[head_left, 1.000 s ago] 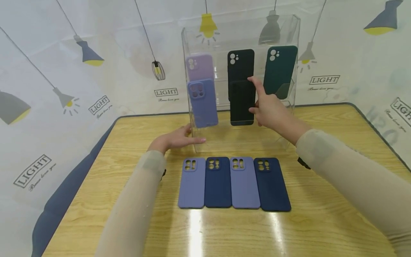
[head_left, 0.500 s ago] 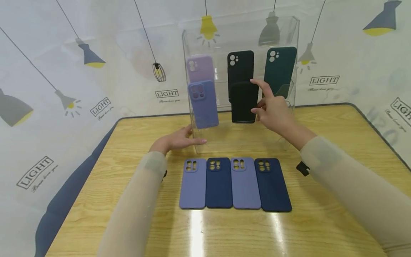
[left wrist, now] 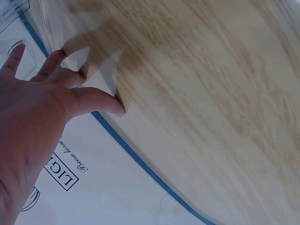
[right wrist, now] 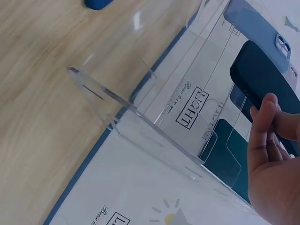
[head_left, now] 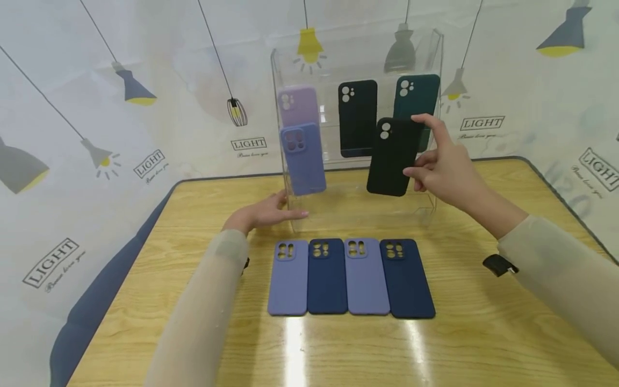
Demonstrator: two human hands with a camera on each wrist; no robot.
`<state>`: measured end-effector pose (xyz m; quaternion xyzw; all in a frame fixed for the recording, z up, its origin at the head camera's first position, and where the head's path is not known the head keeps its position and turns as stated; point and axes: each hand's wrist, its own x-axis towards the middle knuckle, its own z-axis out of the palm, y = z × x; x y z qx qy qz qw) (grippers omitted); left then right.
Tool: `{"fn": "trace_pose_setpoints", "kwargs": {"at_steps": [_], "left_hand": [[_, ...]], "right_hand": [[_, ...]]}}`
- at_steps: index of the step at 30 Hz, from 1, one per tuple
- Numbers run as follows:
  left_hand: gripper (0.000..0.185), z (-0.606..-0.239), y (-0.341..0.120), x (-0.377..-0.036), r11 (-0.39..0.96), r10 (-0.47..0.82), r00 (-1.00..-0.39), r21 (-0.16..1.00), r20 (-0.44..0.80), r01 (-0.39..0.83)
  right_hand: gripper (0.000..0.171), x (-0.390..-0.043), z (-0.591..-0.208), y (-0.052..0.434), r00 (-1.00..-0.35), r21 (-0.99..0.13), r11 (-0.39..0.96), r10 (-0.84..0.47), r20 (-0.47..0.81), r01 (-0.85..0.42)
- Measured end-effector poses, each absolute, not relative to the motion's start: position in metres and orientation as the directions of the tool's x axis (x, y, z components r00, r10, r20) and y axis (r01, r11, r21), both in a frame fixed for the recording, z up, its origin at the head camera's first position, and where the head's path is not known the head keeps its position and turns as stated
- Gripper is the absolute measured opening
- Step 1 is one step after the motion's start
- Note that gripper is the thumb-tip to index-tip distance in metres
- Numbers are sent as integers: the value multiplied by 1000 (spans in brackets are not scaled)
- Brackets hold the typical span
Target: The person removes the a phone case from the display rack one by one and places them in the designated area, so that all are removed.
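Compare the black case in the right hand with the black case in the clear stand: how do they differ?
The held black case is gripped by the right hand in front of the stand and tilted; the black case in the acrylic stand stands upright, untouched. The held one hangs lower. Both are black, with camera cutouts at top left.

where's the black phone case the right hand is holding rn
In the head view the black phone case is held up in the air by the right hand, in front of the clear acrylic stand, right of centre, below the dark green case.

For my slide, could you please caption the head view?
Right hand holds a black silicone phone case before a clear acrylic display stand.
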<state>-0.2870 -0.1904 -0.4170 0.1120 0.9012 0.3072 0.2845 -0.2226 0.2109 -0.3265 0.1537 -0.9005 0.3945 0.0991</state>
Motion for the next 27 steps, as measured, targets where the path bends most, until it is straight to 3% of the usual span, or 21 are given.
{"fn": "trace_pose_setpoints", "kwargs": {"at_steps": [10, 18, 27], "left_hand": [[126, -422, -192, -290, 797, 368, -807, 604, -462, 18], [127, -414, -191, -284, 793, 388, -806, 608, -446, 45], [125, -414, -191, -283, 796, 394, -808, 602, -438, 62]], "right_hand": [[104, -190, -331, 244, -971, -670, 712, -233, 60, -213], [106, -171, -349, 275, -959, -611, 769, -280, -54, -190], [107, -154, -378, 295, -922, -628, 769, -322, -214, -123]]}}
